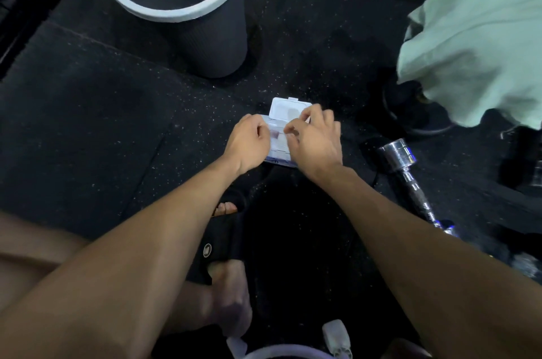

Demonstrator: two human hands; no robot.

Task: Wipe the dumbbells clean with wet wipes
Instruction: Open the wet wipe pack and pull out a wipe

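Two hands at the soft white wet-wipe pack (280, 135) on the floor, lid up: your left hand (249, 141) steadies it, right hand (315, 138) pinches. Grip the heavy, slippery chrome dumbbell (410, 179), right, by its handle

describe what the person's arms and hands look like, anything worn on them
Both arms are bare from the bottom of the frame to the wrist: no sleeves in view. The left hand and right hand wear no gloves, and no watch, bracelet or ring shows on either.

Bin (205, 35) ahead, dumbbell (410, 176) right; bare floor (102, 124) left.
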